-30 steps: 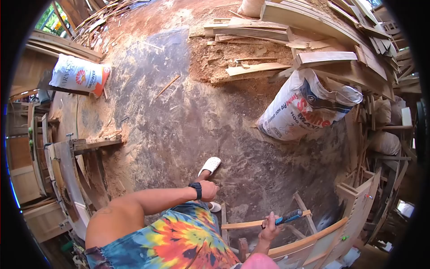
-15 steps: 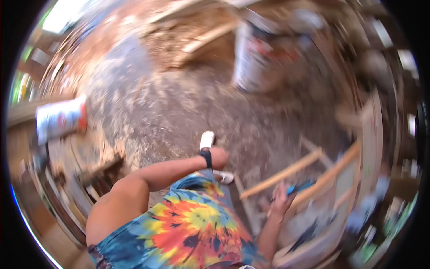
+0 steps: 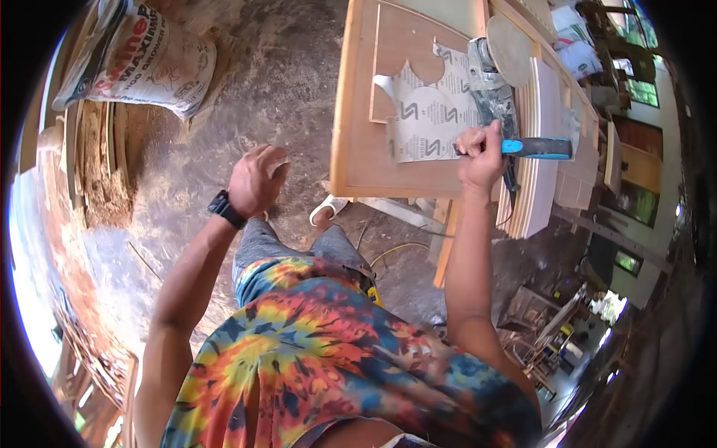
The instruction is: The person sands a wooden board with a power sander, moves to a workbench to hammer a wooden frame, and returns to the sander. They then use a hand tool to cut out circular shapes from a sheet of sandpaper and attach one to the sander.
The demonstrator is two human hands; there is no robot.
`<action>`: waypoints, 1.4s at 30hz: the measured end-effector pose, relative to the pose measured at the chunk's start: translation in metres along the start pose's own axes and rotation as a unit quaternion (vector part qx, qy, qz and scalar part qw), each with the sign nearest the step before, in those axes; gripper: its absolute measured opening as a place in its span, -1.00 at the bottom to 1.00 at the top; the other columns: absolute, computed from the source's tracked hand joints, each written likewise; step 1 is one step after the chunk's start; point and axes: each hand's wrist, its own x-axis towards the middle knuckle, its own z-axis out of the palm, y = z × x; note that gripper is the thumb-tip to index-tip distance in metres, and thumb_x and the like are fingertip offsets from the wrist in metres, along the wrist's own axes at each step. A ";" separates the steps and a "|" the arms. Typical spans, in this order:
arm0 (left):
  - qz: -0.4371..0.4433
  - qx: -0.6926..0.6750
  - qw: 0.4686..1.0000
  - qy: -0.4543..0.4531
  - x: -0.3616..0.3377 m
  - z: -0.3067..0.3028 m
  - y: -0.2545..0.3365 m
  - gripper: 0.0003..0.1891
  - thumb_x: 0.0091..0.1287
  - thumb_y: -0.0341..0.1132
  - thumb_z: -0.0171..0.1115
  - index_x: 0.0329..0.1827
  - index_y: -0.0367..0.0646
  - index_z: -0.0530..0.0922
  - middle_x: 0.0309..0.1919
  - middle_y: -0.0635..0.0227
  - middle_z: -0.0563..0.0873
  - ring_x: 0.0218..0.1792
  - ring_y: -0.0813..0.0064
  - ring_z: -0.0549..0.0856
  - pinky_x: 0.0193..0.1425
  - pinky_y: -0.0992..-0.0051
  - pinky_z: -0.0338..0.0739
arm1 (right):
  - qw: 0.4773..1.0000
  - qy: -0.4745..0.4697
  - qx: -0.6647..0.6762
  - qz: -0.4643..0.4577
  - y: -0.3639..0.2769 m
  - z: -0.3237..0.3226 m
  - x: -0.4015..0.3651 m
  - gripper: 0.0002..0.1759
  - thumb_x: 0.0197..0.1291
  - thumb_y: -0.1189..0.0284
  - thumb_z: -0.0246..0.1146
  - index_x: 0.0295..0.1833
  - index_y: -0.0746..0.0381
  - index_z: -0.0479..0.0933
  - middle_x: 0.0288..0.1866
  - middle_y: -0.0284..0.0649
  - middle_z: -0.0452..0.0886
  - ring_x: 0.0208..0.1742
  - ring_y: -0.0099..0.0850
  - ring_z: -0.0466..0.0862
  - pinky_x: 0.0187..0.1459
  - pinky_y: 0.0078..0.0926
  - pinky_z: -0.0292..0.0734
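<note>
My right hand (image 3: 482, 155) is closed around a tool with a blue-and-black handle (image 3: 541, 148); the handle sticks out to the right, and the fist hides the gripped end. It is raised over the wooden worktable (image 3: 358, 160). Below and beside it lie a printed white sheet (image 3: 429, 112) with rounded cut-outs and a dusty power tool (image 3: 493, 93) beside a round disc (image 3: 509, 51). My left hand (image 3: 258, 179), a black watch on its wrist, hangs over the floor left of the table. Its fingers are loosely bent, thumb apart, with nothing seen in them.
A stack of pale boards (image 3: 534, 149) stands along the table's right side. A printed feed sack (image 3: 146, 63) sits on the floor at upper left, by wood pieces (image 3: 108, 160). A yellow cord (image 3: 399, 248) runs over the floor below the table. Tools and lumber (image 3: 549, 328) lie at lower right.
My view has swung round, and the worktable now fills the upper right. The right hand with the blue-handled tool has risen from low beside my body to over the table. The left arm has swung outward.
</note>
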 end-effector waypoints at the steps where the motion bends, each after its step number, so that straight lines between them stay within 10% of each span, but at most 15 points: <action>1: 0.040 0.006 0.999 0.033 0.010 0.022 0.021 -0.82 0.24 -0.37 0.36 -0.12 -0.19 0.70 -0.24 0.09 0.77 -0.17 0.01 0.74 -0.06 0.15 0.64 | 1.000 0.001 0.024 0.015 0.012 -0.021 0.014 -0.45 0.52 0.17 0.19 -0.60 0.15 0.35 -0.70 -0.45 0.16 -0.63 -0.57 0.16 -0.51 -0.48 0.13; 9: 0.117 0.035 0.985 0.118 0.098 0.158 0.138 -0.77 0.20 -0.38 0.40 -0.08 -0.13 0.67 -0.09 0.23 0.72 0.00 0.14 0.65 0.18 0.18 0.46 | 0.998 -0.058 0.008 0.033 0.060 -0.100 0.112 -0.48 0.46 0.25 0.25 -0.61 0.20 0.40 -0.68 -0.38 0.35 -0.67 -0.58 0.26 -0.54 -0.52 0.18; 16: 0.066 0.198 0.976 0.060 0.139 0.204 0.152 -0.37 0.26 -0.06 0.40 0.35 -0.15 0.51 0.42 0.14 0.46 0.44 0.16 0.41 0.57 -0.25 0.03 | 0.978 -0.201 -0.046 0.037 0.082 -0.079 0.145 -0.43 0.49 0.22 0.21 -0.62 0.24 0.38 -0.69 -0.36 0.28 -0.64 -0.53 0.25 -0.50 -0.49 0.16; 42: 0.069 0.192 0.967 0.155 0.148 0.233 0.134 -0.33 0.18 0.08 0.37 0.30 -0.10 0.58 0.30 0.33 0.49 0.33 0.31 0.43 0.58 -0.22 0.03 | 0.896 -0.407 -0.011 0.178 0.102 -0.033 0.198 -0.47 0.46 0.20 0.27 -0.55 0.30 0.47 -0.69 -0.33 0.33 -0.64 -0.51 0.27 -0.51 -0.48 0.23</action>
